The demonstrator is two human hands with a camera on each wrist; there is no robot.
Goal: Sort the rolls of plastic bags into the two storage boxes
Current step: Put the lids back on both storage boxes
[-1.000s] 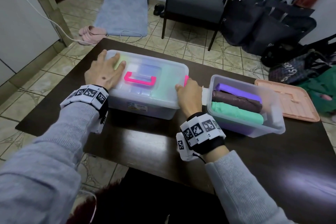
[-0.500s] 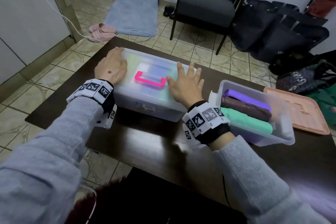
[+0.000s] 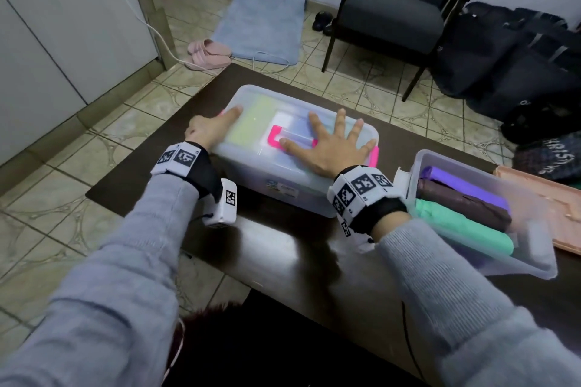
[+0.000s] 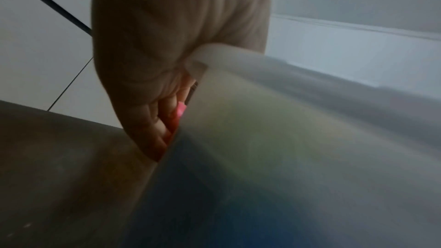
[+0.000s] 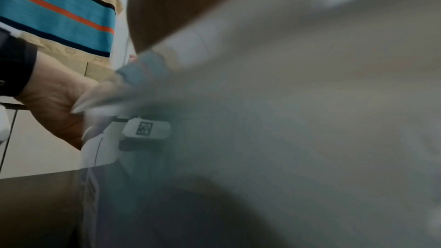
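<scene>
On the dark table (image 3: pixel 283 248), above tiled floor (image 3: pixel 94 141).

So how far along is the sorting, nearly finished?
Nearly, it seems. Done: no loose rolls show on the table; the purple roll, brown roll and green roll lie in the open box. In hand: the right hand presses flat on the lidded box, while the left hand grips its end by the pink latch. Left: the peach lid lies beside the open box.
</scene>
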